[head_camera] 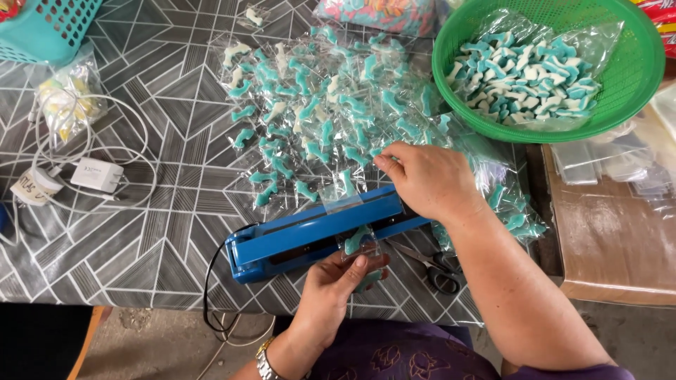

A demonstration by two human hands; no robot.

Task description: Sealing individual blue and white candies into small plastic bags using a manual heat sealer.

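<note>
A blue heat sealer [310, 232] lies across the patterned table near its front edge. My left hand [338, 288] holds a small clear bag with a teal and white candy [359, 243] at the sealer's near side. My right hand [426, 179] rests on the sealer's right end, pressing its arm down, with fingertips close to a loose bag. Behind the sealer lies a spread of several small sealed candy bags [317, 112].
A green plastic basket [634, 77] at the back right holds a clear bag of the same candies. Scissors [436, 267] lie right of the sealer. A white charger and cables [95, 172] sit at the left, with a teal basket [49, 28] in the far-left corner. A brown box [612, 239] stands right.
</note>
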